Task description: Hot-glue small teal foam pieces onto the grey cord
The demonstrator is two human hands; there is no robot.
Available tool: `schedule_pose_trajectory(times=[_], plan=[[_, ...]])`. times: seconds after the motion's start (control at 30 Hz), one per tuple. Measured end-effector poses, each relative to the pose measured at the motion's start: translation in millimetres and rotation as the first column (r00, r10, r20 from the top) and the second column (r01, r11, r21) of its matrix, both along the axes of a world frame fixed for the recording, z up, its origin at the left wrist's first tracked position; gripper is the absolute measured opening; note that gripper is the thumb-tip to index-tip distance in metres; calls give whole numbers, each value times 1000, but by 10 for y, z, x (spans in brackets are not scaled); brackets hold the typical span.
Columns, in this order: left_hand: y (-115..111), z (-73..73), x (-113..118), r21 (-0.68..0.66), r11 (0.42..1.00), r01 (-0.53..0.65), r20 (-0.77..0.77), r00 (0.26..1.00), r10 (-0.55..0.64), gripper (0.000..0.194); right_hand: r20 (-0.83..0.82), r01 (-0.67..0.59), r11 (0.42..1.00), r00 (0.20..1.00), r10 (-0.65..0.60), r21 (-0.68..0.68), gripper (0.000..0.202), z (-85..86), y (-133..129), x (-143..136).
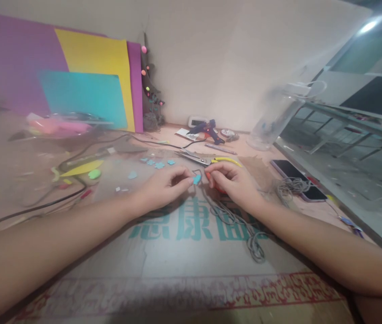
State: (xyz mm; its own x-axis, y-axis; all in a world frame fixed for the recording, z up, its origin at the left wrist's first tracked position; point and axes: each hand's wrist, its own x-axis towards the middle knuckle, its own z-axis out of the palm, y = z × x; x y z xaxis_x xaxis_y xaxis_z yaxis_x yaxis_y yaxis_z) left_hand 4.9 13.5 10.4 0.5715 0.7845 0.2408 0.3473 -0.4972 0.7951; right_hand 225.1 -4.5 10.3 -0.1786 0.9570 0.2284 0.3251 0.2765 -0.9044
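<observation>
My left hand (172, 184) pinches a small blue craft piece (196, 179) between thumb and fingertips, over the cardboard. Beside that piece curls a thin grey cord (222, 211), whose loose strands trail down and to the right across the board. Close by on the right, my right hand (227, 177) has its thumb and fingers pressed together; what they hold, if anything, is too small to make out. Scissors (199, 158) with yellow and orange handles lie just behind and partly under my right hand. Several blue flower-shaped cutouts (159, 165) lie beyond my left hand.
A hot glue gun (207, 129) stands near the wall, its black cable (76, 180) running left. At right are a phone (290, 173), a bundle of grey cord (290, 186) and a clear bottle (271, 117). Coloured sheets (92, 54) lean at back left. Printed cardboard (164, 261) covers the front.
</observation>
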Motion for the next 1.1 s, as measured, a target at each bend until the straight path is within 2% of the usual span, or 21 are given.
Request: schedule_pose_trajectory(times=[0.23, 0.3, 0.37, 0.43, 0.53, 0.6, 0.67, 0.8, 0.93, 1.1], plan=[[7, -19, 0, 31, 999, -17, -24, 1000, 18, 25, -21, 12, 1000, 1000, -12, -25, 24, -30, 17, 0], [11, -25, 2, 37, 999, -13, -22, 1000, 14, 25, 14, 15, 1000, 1000, -15, 11, 32, -14, 4, -3], [13, -25, 3, 39, 999, 2, -15, 1000, -1, 24, 53, 11, 997, 998, -15, 73, 29, 2, -10, -9], [13, -22, 2, 49, 999, 18, -15, 1000, -17, 24, 79, -16, 992, 997, 7, 121, 19, 3, -24, -9], [11, -19, -2, 70, 997, 40, -35, 999, -38, 25, 172, -94, 982, 983, 65, 165, 36, -27, -43, 5], [9, -18, -6, 69, 996, 56, -45, 998, -53, 25, 264, -153, 974, 959, 105, 168, 40, -52, -50, 15], [8, -17, -7, 62, 996, 56, -46, 997, -54, 25, 312, -167, 971, 944, 109, 168, 34, -66, -51, 17], [14, -12, -3, 61, 998, 10, -48, 999, -7, 26, 297, -105, 974, 954, 41, 201, 13, -59, -41, -2], [14, -7, -3, 68, 997, -40, -45, 998, 43, 27, 288, -98, 965, 957, 24, 242, 13, -53, -40, -18], [5, -14, -10, 76, 995, -61, -27, 998, 63, 27, 333, -113, 967, 942, 32, 227, 17, -34, -76, -28]])
